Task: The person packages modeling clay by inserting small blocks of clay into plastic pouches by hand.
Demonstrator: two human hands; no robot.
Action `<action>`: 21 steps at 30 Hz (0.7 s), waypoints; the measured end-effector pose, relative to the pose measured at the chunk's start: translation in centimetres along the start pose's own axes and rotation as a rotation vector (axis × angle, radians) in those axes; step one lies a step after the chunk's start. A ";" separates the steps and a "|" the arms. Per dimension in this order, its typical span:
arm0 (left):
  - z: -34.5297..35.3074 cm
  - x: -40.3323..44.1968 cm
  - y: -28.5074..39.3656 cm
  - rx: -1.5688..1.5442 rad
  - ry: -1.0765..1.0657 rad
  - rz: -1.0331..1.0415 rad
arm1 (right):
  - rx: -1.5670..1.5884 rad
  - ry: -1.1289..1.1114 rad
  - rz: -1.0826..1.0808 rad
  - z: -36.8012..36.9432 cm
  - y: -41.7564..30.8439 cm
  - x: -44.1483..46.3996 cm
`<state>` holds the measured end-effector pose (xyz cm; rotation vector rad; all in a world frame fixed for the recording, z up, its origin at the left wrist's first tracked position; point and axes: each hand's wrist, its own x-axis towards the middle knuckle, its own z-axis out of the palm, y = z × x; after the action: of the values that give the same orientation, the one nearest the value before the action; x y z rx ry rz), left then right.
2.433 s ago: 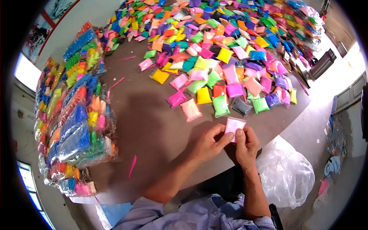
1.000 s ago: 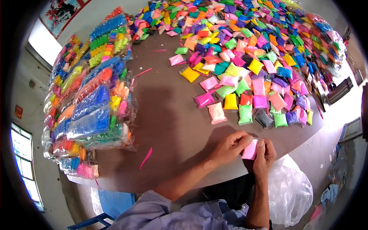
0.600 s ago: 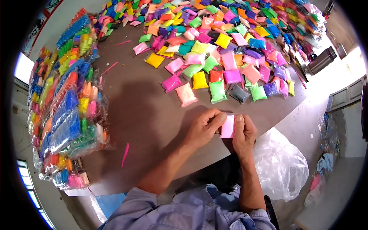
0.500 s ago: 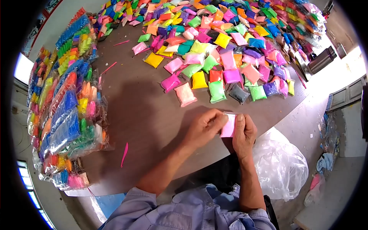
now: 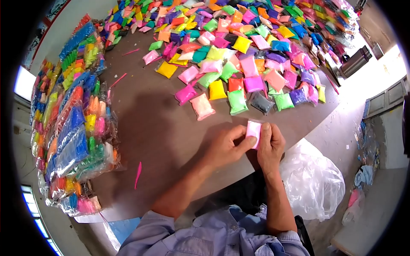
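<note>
A small clear packet of light pink clay-like material [image 5: 254, 128] is held between my two hands, above the near edge of the table. My left hand [image 5: 230, 144] pinches its left side low down, thumb lying across the front. On the other side my right hand [image 5: 270, 143] grips the packet's right edge, with the thumb upright and the fingers curled. Just beyond my hands lie a green packet [image 5: 237, 101], a dark grey packet [image 5: 261, 103] and a peach packet [image 5: 202, 106].
Many colourful packets [image 5: 218, 53] cover the far side of the brown table [image 5: 149, 123]. Bulging clear bags of packets [image 5: 74, 132] are stacked at the left. A pink plastic tool [image 5: 138, 175] lies near them. A white plastic bag [image 5: 314, 183] hangs at the right, and a metal flask [image 5: 356, 62] stands beyond.
My left thumb and fingers have slid down from the packet's top to its lower left side. The packet sits slightly higher and more upright. My right hand keeps its grip.
</note>
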<state>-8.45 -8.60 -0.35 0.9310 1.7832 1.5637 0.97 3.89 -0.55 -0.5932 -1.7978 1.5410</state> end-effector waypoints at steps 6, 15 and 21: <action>0.0 0.0 0.5 -0.120 0.018 -0.046 | -0.023 0.029 0.011 0.1 0.3 0.3; -1.1 -0.2 3.2 -0.292 0.091 -0.139 | 0.071 -0.012 0.112 0.1 -0.4 0.8; -0.8 -0.2 1.9 -0.423 0.085 -0.112 | 0.071 -0.029 0.203 -0.3 0.8 1.3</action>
<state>-8.74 -9.10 1.68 0.5605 1.4448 1.8309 0.29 5.21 -1.04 -0.7410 -1.7392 1.7490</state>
